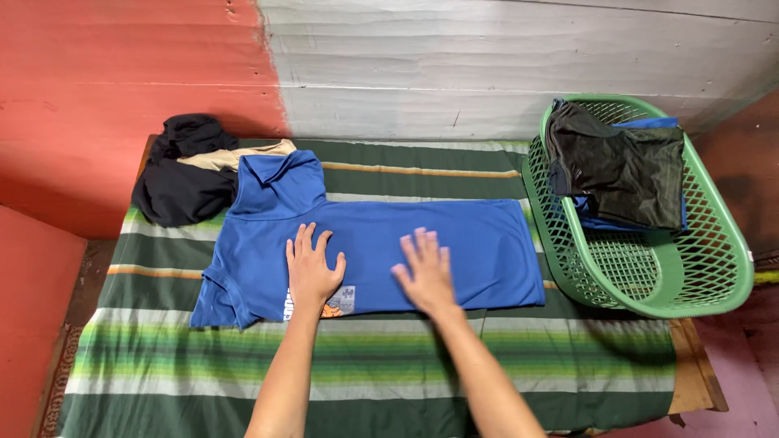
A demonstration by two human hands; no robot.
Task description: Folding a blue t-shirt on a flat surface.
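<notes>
Bed: covered with a green striped sheet, with bands of dark green, pale green, white and orange running along its length. It stands against a wall painted red on the left and grey-white on the right.

Blue shirt: folded lengthwise, lying flat across the middle of the bed. Its collar end points to the far left corner, its hem toward the right edge. A short sleeve hangs out at the near left of the shirt. A small printed patch shows on its near edge, just under the left wrist.

Left hand: palm down, fingers spread wide, pressed flat on the left half of the blue shirt. It holds nothing.

Right hand: palm down, fingers spread, lying flat on the middle of the blue shirt, just beside the left hand but apart from it. It holds nothing. Its outline is slightly blurred.

Pile of dark clothes: black cloth with a tan piece across it, heaped at the far left corner of the bed, touching the collar end of the blue shirt.

Green basket: plastic, with lattice walls, tilted at the right edge of the bed, its near rim close to the shirt's hem.

Black garment: draped over the far rim of the green basket, with blue cloth showing beneath it.
</notes>
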